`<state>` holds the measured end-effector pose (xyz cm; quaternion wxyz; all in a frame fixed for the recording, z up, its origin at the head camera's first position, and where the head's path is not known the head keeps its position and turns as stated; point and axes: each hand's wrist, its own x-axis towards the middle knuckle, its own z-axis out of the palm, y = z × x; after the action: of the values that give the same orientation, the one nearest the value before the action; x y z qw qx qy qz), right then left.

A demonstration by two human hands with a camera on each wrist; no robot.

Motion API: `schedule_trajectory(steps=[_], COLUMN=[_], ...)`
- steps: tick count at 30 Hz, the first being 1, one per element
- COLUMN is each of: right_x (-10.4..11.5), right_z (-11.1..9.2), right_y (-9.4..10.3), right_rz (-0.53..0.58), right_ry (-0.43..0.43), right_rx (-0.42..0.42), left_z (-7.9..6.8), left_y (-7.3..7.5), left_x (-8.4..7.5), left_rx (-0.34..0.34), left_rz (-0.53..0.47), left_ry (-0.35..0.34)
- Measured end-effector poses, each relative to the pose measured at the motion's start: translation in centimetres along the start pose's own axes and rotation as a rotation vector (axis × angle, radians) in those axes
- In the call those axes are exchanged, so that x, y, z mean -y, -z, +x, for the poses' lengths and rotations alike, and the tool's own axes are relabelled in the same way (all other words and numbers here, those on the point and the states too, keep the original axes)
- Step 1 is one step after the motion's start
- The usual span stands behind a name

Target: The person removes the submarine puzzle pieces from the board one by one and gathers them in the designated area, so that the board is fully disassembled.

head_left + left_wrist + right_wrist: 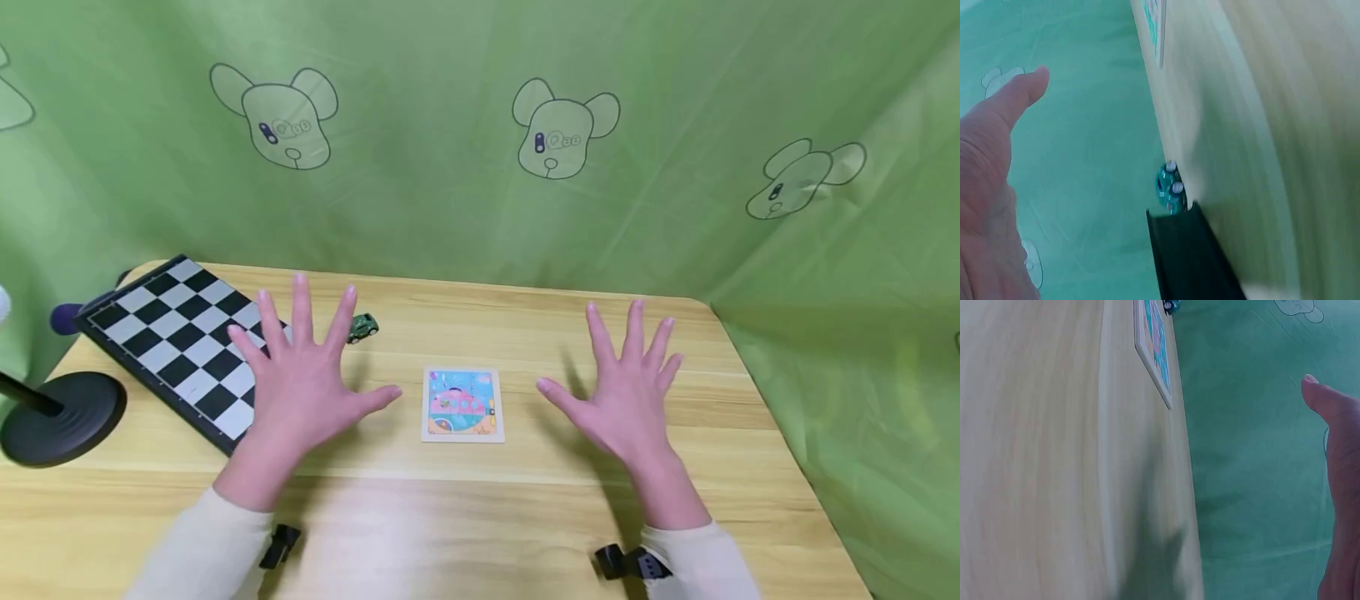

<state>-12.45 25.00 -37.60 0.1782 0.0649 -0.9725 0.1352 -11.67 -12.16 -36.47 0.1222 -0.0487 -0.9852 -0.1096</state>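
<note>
Both hands hover above the wooden table with fingers straight and spread, holding nothing. In the head view my left hand (303,387) is over the right edge of a black-and-white chessboard (197,333), and its thumb points toward a square picture puzzle (462,406). That puzzle has a pale frame and a pink and blue sea scene. To its right, my right hand (628,400) is raised, its shadow falling on the tabletop. A small green toy car (363,327) sits just beyond the left hand's fingers. The left thumb (1022,94) and right thumb (1325,400) show in the wrist views.
A black round stand base (63,419) stands at the left table edge. Behind the chessboard lies a purple rounded thing (66,318), partly hidden. Green curtain (450,167) with bear-head outlines hangs behind the table (480,533) and along its right side.
</note>
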Motion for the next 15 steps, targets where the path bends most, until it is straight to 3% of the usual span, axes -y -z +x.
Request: schedule_trajectory(steps=[4,9,12,15], right_x=[0.8,2.4,3.7,4.8], right_z=[0.2,0.9,1.2,1.4], right_y=[-1.1,-2.9,-3.9,-4.7], right_rz=[0.119,0.360,0.511,0.649], right_ry=[0.031,0.028,0.001,-0.021], right_rx=[-0.060,-0.129,-0.087,-0.015], left_z=[0.0,0.1,0.1,-0.3], left_y=[-0.8,-2.1,-3.2,-4.2], left_x=[-1.2,-2.9,-3.9,-4.9], left_rx=[-0.044,-0.070,-0.032,0.049], left_rz=[-0.096,-0.297,-0.407,-0.500], left_ry=[-0.026,-0.015,0.035,0.102])
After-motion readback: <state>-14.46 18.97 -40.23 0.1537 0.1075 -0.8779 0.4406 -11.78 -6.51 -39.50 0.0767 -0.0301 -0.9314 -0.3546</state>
